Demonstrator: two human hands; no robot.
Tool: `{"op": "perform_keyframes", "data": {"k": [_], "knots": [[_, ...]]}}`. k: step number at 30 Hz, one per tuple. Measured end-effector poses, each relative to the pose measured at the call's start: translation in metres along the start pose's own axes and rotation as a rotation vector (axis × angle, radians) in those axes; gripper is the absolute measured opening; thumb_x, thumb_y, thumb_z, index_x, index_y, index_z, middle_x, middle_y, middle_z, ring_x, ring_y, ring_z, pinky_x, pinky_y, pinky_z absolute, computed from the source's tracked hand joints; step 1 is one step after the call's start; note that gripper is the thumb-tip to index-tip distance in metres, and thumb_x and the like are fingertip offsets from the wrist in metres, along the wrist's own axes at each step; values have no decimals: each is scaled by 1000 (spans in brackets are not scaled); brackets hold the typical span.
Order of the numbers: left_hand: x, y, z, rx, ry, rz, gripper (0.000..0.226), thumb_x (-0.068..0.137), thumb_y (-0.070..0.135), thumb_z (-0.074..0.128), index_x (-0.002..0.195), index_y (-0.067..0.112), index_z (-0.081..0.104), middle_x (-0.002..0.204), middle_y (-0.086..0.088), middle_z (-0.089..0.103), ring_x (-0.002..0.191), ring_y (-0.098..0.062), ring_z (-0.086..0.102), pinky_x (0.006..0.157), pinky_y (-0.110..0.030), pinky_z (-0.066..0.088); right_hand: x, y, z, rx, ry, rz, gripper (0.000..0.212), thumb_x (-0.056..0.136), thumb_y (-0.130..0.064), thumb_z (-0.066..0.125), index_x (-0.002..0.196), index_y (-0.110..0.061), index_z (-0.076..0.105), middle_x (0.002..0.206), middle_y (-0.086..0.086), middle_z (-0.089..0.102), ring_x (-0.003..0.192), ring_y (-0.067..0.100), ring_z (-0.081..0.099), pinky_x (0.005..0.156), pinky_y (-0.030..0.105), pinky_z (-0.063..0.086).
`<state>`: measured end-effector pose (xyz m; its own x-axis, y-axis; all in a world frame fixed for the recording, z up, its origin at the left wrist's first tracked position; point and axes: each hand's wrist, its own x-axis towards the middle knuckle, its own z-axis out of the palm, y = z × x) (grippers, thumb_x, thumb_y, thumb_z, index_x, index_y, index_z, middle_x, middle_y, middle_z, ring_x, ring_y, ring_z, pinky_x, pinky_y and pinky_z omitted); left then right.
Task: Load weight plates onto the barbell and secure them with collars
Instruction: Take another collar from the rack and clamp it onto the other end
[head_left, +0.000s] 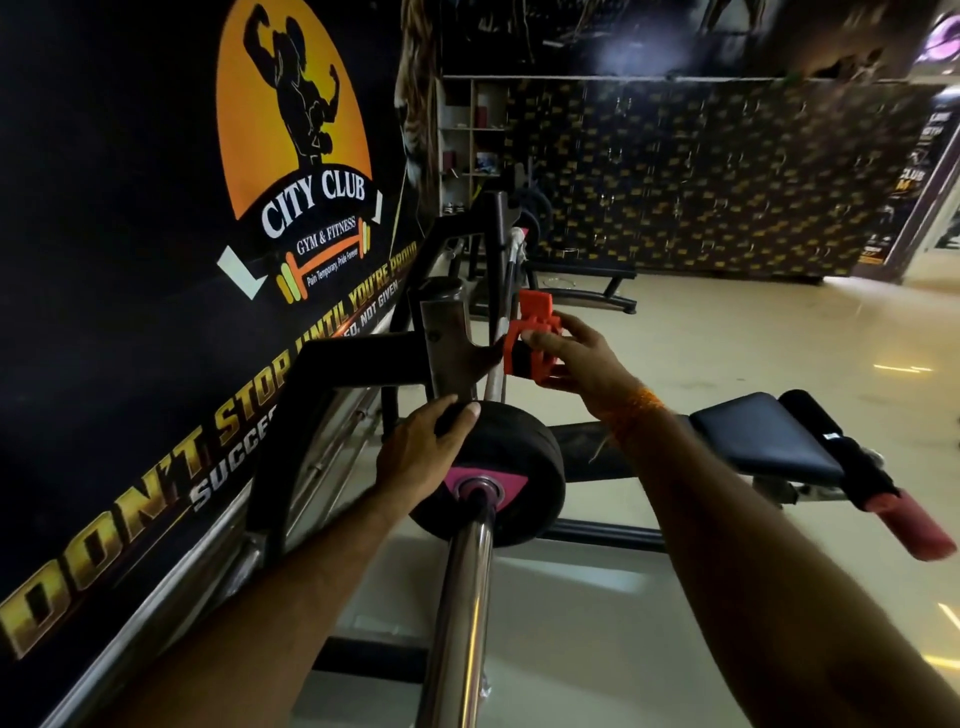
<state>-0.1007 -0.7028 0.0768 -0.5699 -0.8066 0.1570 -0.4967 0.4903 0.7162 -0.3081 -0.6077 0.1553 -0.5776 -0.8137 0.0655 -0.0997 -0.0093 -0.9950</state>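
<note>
Fingers of right hand closed on orange collar, blocky ribbed plastic, just beyond plate; arm stretched forward, wrist straight. Left hand curled over plate rim: black, thick, rounded, pink at hub, seated on smooth chrome bar below those fingers.

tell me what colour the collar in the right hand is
Orange-red; the head view shows the collar clearly in the right hand.
</note>
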Motion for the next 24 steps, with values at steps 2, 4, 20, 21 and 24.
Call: {"op": "perform_keyframes", "data": {"k": [2, 4, 20, 21, 24], "knots": [[-3, 4, -2, -7, -10, -2, 67, 92, 75, 36, 148, 38, 43, 147, -3, 54, 131, -28, 52, 96, -39, 42, -23, -2, 2, 23, -18, -6, 67, 87, -29, 76, 146, -23, 45, 127, 8, 62, 109, 27, 66, 84, 36, 58], [-5, 7, -4, -1, -37, -4, 69, 93, 75, 35, 150, 37, 40, 149, -4, 51, 134, -29, 50, 98, -39, 39, -45, 0, 6, 58, -24, 9, 68, 86, -29, 77, 145, -21, 45, 129, 8, 61, 111, 26, 66, 87, 38, 58], [-167, 17, -53, -588, -203, 328, 52, 97, 34, 63, 146, 26, 48, 140, 3, 62, 131, -10, 57, 107, -37, 49, -232, 15, 81, 315, 87, 43, 76, 80, -35, 82, 141, -21, 40, 132, 5, 57, 112, 24, 67, 77, 32, 63], [-179, 17, -54, -583, -193, 333, 55, 95, 30, 67, 146, 26, 48, 138, 4, 63, 130, -11, 58, 105, -36, 51, -242, 15, 84, 300, 80, 37, 77, 79, -37, 83, 141, -22, 40, 132, 4, 57, 113, 24, 67, 78, 33, 63], [-209, 14, -56, -610, -124, 286, 59, 86, 18, 76, 140, 28, 54, 124, 15, 70, 119, -4, 64, 96, -26, 55, -272, 18, 90, 234, 43, 43, 77, 77, -45, 79, 140, -24, 41, 132, 2, 58, 114, 23, 67, 75, 29, 63]]}}
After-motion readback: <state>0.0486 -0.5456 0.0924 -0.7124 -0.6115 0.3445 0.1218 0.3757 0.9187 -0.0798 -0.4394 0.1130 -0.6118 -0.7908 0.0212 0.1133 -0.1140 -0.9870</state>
